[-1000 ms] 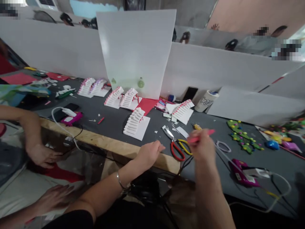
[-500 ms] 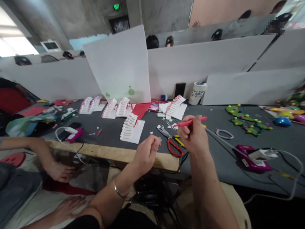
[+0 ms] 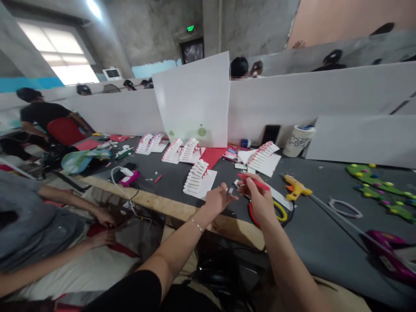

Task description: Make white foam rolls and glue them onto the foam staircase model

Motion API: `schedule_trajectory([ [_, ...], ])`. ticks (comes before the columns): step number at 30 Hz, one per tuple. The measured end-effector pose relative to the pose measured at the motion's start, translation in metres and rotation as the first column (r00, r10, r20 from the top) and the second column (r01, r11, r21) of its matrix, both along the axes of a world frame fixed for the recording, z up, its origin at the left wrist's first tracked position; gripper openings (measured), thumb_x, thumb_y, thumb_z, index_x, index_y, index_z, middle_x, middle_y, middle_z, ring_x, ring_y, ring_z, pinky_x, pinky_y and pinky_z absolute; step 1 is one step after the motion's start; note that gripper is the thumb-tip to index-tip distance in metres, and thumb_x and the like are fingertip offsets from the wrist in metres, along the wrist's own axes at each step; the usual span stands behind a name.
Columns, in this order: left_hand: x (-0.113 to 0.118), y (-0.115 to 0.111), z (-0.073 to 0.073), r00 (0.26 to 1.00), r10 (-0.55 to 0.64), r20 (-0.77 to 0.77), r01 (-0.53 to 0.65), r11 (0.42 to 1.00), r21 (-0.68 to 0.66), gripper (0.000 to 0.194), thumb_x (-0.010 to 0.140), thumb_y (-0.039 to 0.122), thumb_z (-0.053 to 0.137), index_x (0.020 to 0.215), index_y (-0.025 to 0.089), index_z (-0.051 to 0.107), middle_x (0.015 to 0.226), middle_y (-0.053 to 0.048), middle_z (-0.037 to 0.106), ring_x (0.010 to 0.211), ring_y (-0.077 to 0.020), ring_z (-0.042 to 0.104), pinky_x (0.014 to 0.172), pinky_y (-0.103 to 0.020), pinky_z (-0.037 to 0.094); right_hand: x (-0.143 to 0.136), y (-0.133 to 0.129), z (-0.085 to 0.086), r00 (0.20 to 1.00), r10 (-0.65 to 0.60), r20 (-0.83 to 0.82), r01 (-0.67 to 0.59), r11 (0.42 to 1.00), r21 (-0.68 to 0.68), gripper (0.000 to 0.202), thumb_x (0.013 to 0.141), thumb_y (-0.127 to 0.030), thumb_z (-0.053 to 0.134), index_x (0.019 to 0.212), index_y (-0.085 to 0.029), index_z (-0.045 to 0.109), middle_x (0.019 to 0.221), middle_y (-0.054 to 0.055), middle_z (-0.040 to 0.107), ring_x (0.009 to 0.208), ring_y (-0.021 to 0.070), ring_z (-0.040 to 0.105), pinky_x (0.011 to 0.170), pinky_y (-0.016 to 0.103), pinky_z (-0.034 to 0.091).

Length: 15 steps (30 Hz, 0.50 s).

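Note:
In my right hand (image 3: 256, 195) is a red pen (image 3: 255, 181), held between thumb and fingers and pointing left. My left hand (image 3: 219, 200) is close beside it over the table's front edge, pinching a small pale piece (image 3: 230, 190) near the fingertips. Scissors with a red handle (image 3: 252, 213) and a yellow handle (image 3: 280, 210) lie partly hidden behind my right hand. A fan of white sticks (image 3: 196, 177) on a white card is just left of my hands. Another fan with red tips (image 3: 261, 157) stands behind them.
A yellow glue gun (image 3: 296, 189) and a pale ring (image 3: 345, 208) lie to the right, near a purple device (image 3: 386, 251). A white cup (image 3: 298, 141) and phone (image 3: 271, 134) stand at the back. A seated person (image 3: 48, 216) is at the left.
The view has turned left. My hands have come closer together, and the red pen now points toward the small piece at my left fingertips. The glue gun shows fully.

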State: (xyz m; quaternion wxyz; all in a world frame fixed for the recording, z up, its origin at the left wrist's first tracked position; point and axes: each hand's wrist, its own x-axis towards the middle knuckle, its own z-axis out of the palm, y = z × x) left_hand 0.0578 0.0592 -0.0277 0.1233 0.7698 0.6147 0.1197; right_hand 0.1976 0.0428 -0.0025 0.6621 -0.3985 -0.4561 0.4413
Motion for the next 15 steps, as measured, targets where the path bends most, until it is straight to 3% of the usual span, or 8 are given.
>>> schedule_trajectory([
  [2, -0.015, 0.003, 0.001, 0.997, 0.018, 0.082, -0.022, 0.999, 0.041, 0.032, 0.091, 0.047, 0.049, 0.109, 0.021, 0.053, 0.097, -0.007, 0.067, 0.089, -0.0227, 0.064, 0.072, -0.030, 0.042, -0.010, 0.008, -0.020, 0.993, -0.021, 0.112, 0.022, 1.000, -0.005, 0.036, 0.082, -0.049, 0.060, 0.106, -0.021, 0.064, 0.086, 0.005, 0.067, 0.064, 0.0151, 0.062, 0.056, 0.029, 0.052],
  [4, -0.043, 0.007, 0.006, 0.965, 0.093, 0.245, -0.117, 0.989, 0.085, 0.021, 0.093, 0.038, 0.047, 0.100, 0.021, 0.056, 0.098, -0.008, 0.066, 0.096, -0.0218, 0.061, 0.080, -0.031, 0.042, -0.019, 0.012, -0.041, 0.982, -0.003, 0.190, 0.005, 1.000, -0.012, 0.040, 0.082, -0.051, 0.059, 0.108, -0.021, 0.064, 0.090, 0.006, 0.066, 0.068, 0.0172, 0.064, 0.056, 0.031, 0.054],
  [6, -0.080, 0.020, 0.014, 0.837, 0.275, 0.472, -0.328, 0.944, 0.031, 0.015, 0.092, 0.030, 0.049, 0.091, 0.019, 0.058, 0.105, -0.010, 0.064, 0.108, -0.0219, 0.056, 0.090, -0.032, 0.041, -0.027, 0.013, -0.060, 0.971, 0.060, 0.230, -0.053, 0.998, -0.038, 0.041, 0.082, -0.053, 0.058, 0.108, -0.022, 0.064, 0.093, 0.007, 0.066, 0.070, 0.0184, 0.065, 0.055, 0.032, 0.055],
  [9, -0.133, 0.054, 0.022, 0.739, 0.409, 0.535, -0.438, 0.895, -0.078, 0.020, 0.095, 0.024, 0.042, 0.093, 0.015, 0.059, 0.110, -0.014, 0.062, 0.113, -0.0225, 0.054, 0.092, -0.033, 0.043, -0.034, 0.011, -0.079, 0.943, 0.160, 0.291, -0.151, 0.987, -0.055, 0.038, 0.082, -0.053, 0.058, 0.104, -0.022, 0.065, 0.101, 0.007, 0.066, 0.071, 0.0186, 0.066, 0.063, 0.035, 0.056],
  [12, -0.159, 0.095, 0.021, 0.673, 0.479, 0.564, -0.393, 0.877, -0.276, 0.025, 0.095, 0.028, 0.045, 0.104, 0.011, 0.060, 0.109, -0.014, 0.062, 0.103, -0.0228, 0.059, 0.087, -0.038, 0.049, -0.042, 0.016, -0.081, 0.929, 0.175, 0.326, -0.169, 0.984, -0.049, 0.037, 0.084, -0.053, 0.056, 0.103, -0.022, 0.063, 0.106, 0.007, 0.065, 0.078, 0.0190, 0.067, 0.069, 0.036, 0.055],
  [15, -0.160, 0.124, 0.014, 0.652, 0.485, 0.583, -0.245, 0.862, -0.443, 0.036, 0.091, 0.034, 0.056, 0.122, 0.016, 0.054, 0.121, -0.010, 0.057, 0.103, -0.0221, 0.060, 0.086, -0.044, 0.053, -0.060, 0.033, -0.072, 0.942, 0.091, 0.323, -0.095, 0.995, -0.003, 0.040, 0.085, -0.055, 0.054, 0.104, -0.021, 0.061, 0.106, 0.008, 0.065, 0.083, 0.0203, 0.066, 0.069, 0.036, 0.055],
])
